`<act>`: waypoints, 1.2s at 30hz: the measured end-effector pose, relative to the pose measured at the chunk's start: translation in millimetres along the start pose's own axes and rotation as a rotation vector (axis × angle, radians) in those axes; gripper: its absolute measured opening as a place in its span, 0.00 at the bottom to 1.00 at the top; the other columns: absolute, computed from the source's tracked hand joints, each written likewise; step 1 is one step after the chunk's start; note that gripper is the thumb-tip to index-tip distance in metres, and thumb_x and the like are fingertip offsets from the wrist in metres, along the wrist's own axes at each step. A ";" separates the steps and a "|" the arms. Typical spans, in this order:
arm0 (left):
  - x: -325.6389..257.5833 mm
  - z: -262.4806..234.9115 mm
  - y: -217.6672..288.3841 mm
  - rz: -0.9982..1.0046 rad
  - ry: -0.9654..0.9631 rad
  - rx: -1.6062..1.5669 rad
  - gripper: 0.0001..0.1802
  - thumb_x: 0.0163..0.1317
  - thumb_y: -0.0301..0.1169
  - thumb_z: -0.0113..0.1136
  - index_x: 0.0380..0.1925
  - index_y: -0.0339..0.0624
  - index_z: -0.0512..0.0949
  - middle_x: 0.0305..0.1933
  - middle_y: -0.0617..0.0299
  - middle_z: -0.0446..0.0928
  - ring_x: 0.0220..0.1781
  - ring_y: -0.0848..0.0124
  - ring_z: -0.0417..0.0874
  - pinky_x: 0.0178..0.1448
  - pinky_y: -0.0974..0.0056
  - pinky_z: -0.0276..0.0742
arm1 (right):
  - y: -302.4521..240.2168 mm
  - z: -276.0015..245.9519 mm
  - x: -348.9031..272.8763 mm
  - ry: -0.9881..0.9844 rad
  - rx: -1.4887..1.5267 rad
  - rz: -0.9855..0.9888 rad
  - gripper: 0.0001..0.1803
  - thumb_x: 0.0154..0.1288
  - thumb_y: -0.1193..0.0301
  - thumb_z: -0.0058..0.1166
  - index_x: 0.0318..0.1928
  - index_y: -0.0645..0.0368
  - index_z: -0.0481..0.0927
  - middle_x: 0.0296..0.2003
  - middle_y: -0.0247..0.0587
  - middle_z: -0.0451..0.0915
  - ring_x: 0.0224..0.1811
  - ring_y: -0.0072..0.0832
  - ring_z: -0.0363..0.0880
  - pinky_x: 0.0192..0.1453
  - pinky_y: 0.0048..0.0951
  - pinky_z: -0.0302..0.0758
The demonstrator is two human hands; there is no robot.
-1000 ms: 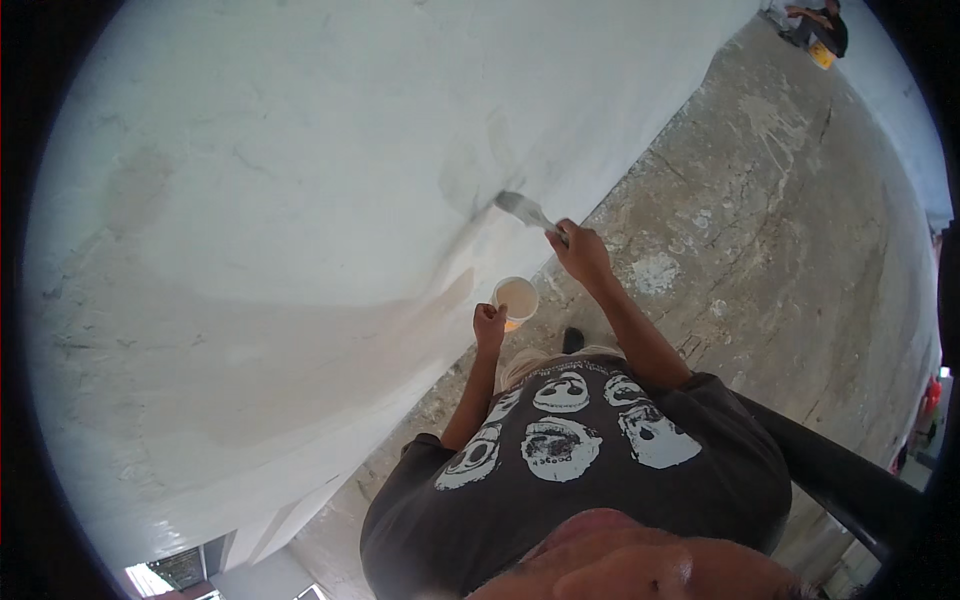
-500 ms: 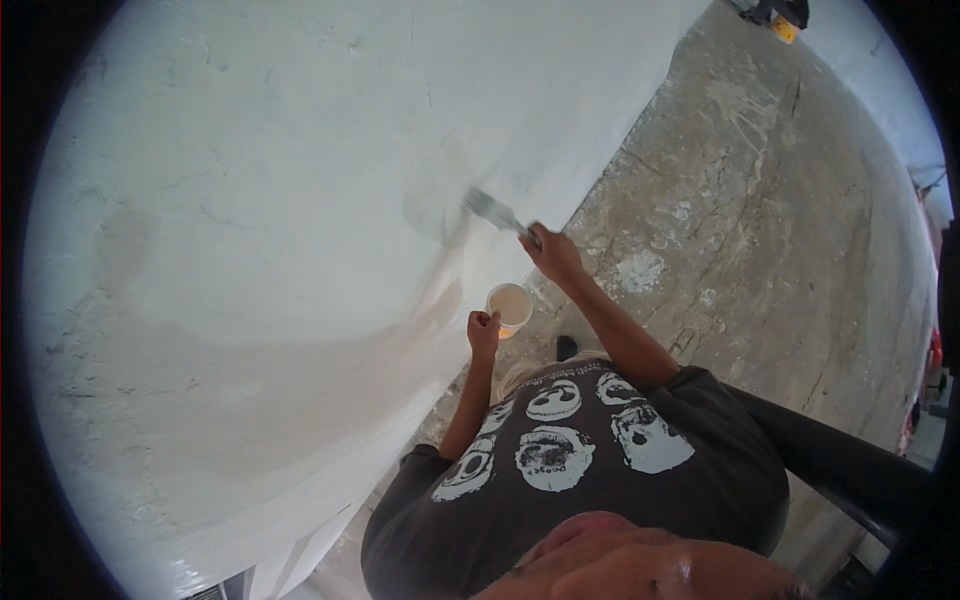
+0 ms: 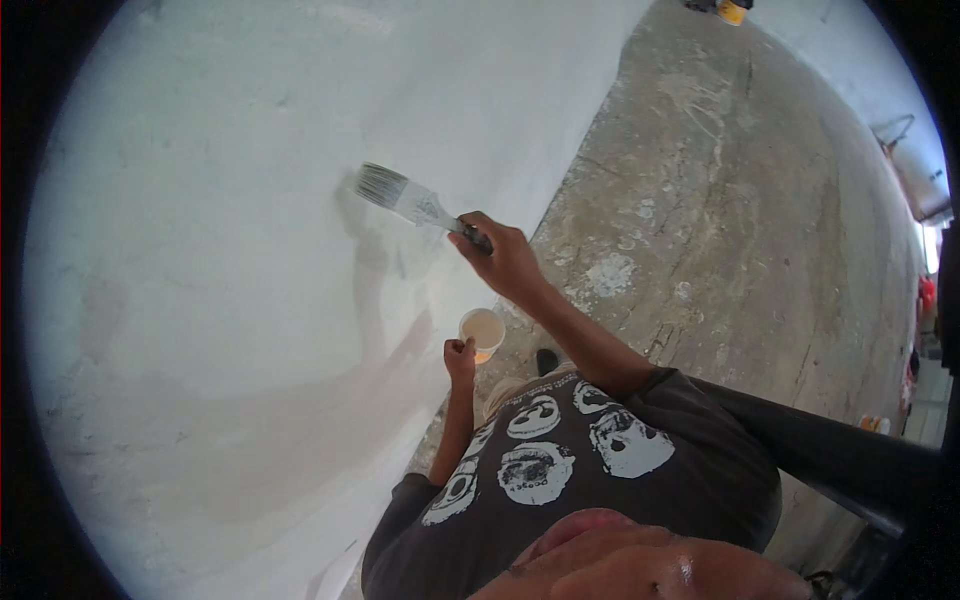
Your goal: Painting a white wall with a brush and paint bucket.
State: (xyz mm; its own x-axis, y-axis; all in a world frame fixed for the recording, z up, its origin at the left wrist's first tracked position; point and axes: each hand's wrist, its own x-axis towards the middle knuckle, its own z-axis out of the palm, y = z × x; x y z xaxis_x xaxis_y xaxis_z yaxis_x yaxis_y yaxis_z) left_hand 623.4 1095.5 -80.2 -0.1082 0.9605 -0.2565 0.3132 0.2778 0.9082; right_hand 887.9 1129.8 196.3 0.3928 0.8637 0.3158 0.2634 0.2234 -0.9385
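Note:
My right hand (image 3: pixel 497 256) is closed round the dark handle of a wide flat paintbrush (image 3: pixel 405 195). Its bristles, grey and streaked with white, point up and left over the white wall (image 3: pixel 250 230). Whether the tips touch the wall I cannot tell. Lower down, my left hand (image 3: pixel 459 360) grips the rim of a small white tub (image 3: pixel 484 330) with an orange patch on its side. Pale beige liquid shows inside the tub, which is held close to the wall's lower edge.
A worn concrete floor (image 3: pixel 720 230) with cracks and white splatters runs along the wall's right side. At its far end stands a yellow container (image 3: pixel 732 12) beside dark items. A red item (image 3: pixel 927 295) and other clutter line the right rim, and a small container (image 3: pixel 874 425) stands near there.
My right hand has moved the paintbrush up and to the left, and the brush now appears larger. The view has shifted, with the tub and my left hand now lower and further left.

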 end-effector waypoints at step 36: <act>-6.8 -9.9 -18.2 0.032 -0.025 0.197 0.17 0.54 0.33 0.72 0.27 0.39 0.70 0.22 0.64 0.70 0.24 0.74 0.70 0.31 0.65 0.70 | 210.0 3.3 -38.5 -0.254 -0.669 0.280 0.19 0.65 0.52 0.58 0.43 0.54 0.84 0.32 0.48 0.85 0.35 0.48 0.84 0.38 0.45 0.78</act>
State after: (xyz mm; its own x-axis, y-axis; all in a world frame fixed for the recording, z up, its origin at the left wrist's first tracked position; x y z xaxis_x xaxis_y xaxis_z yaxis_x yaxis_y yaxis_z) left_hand 609.1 1083.7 -91.7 -0.0721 0.9684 -0.2389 0.4951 0.2427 0.8343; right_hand 925.2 1144.9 -13.4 0.3303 0.9431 -0.0389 0.6925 -0.2701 -0.6689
